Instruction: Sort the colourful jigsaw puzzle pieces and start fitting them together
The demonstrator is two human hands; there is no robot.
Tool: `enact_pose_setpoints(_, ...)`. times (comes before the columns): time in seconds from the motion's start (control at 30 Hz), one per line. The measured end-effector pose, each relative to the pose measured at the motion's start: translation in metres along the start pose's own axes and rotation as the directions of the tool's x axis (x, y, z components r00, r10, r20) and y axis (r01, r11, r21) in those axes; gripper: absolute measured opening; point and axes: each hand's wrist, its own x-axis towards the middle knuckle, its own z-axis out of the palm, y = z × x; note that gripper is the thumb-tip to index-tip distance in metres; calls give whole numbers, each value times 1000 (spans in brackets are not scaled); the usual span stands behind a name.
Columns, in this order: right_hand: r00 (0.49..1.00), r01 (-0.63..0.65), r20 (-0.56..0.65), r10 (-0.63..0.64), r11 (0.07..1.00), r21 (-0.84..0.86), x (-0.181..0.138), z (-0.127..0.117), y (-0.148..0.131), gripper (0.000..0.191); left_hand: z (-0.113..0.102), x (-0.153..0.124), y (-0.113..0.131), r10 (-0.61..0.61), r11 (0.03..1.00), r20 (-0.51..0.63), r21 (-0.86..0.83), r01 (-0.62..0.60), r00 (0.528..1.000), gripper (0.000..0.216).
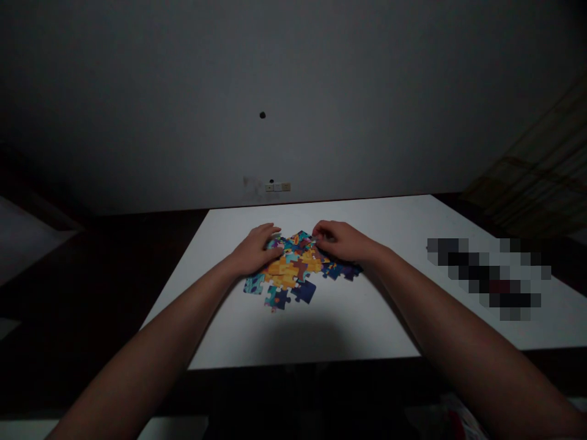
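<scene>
Your left hand (254,249) rests on the upper left of the heap of multicoloured cardboard jigsaw pieces (291,266), its fingers pressed together and curved over the pieces. Your right hand (342,241) sits at the heap's upper right, fingers together, with the fingertips (317,234) on the pieces; whether they pinch one is impossible to tell. The heap lies mid-frame on the white rectangular tabletop (348,324), with a dark blue jigsaw piece (303,291) at its lower edge. Light fingertip pressure suits this loose heap.
</scene>
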Motion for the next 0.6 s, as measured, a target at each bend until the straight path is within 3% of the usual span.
enact_pose_setpoints(0.07, 998, 66, -5, -67, 997, -38, -1, -4, -2, 19, -2, -3, 3, 7, 999, 151, 47, -15, 989, 93)
enact_pose_setpoints(0.13, 993, 120, 24, -119, 992, -26, -3, -5, -5, 33, -2, -5, 6, 28, 997, 227, 65, -44, 974, 110)
enact_pose_setpoints(0.2, 988, 136, 74, -137, 991, 9, -6, -2, -8, 58, -1, -5, 9, 49, 997, 203, 48, -60, 978, 105)
enact_pose_setpoints(0.33, 982, 108, 153, -110, 994, 22, -11, 12, -13, 95, 7, -2, 9, 99, 995, 95, 7, -100, 991, 70)
enact_pose_setpoints(0.4, 981, 107, 163, -108, 994, 14, -9, 16, -13, 93, 10, 0, 9, 116, 993, 56, 4, -117, 992, 63)
enact_pose_setpoints(0.53, 982, 119, 148, -120, 993, 17, -3, 10, -11, 59, 11, 1, 8, 145, 989, -45, -24, -147, 988, 57)
enact_pose_setpoints(0.6, 986, 98, 137, -97, 995, 0, 0, 5, -8, 52, 9, 2, 7, 164, 986, -78, -28, -167, 983, 53)
